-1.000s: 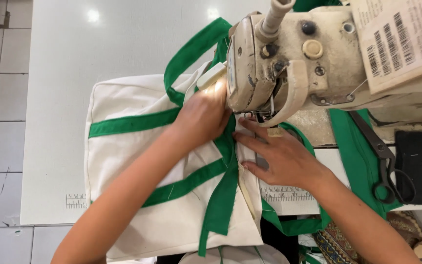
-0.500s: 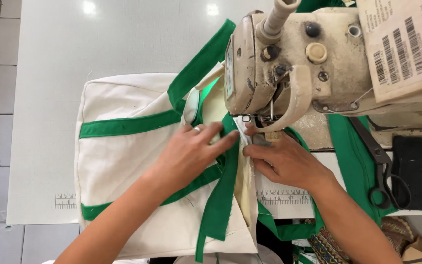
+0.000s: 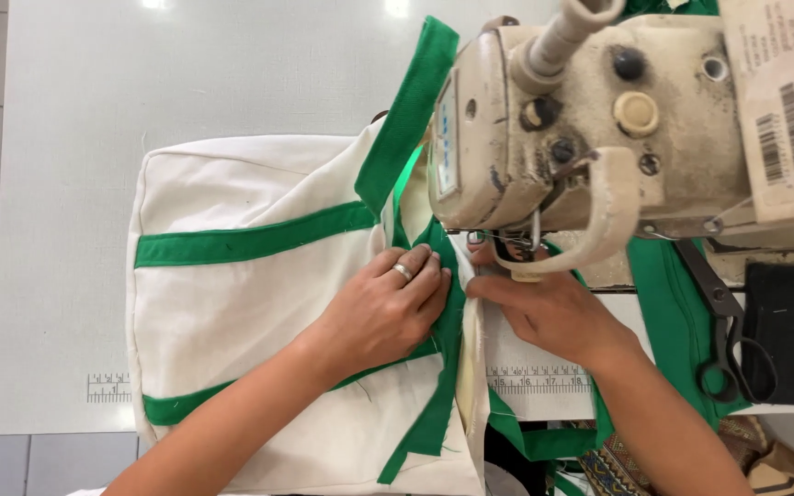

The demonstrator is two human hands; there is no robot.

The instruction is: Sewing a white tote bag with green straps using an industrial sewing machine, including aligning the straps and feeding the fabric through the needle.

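A cream cloth bag (image 3: 250, 303) with green straps (image 3: 241, 243) lies across the white tabletop (image 3: 186, 83), its right edge under the sewing machine (image 3: 590, 138) by the tabletop's right edge. The left hand (image 3: 383, 308) presses flat and open on the bag's green trim; the right hand (image 3: 553, 312), fingers loosely curled, touches the seam beside it, with scissors (image 3: 728, 340) further right.

One cream bag (image 3: 232, 303) with green straps, one sewing machine (image 3: 590, 138), one pair of scissors (image 3: 723, 321), my two hands, and one ring (image 3: 402, 271).
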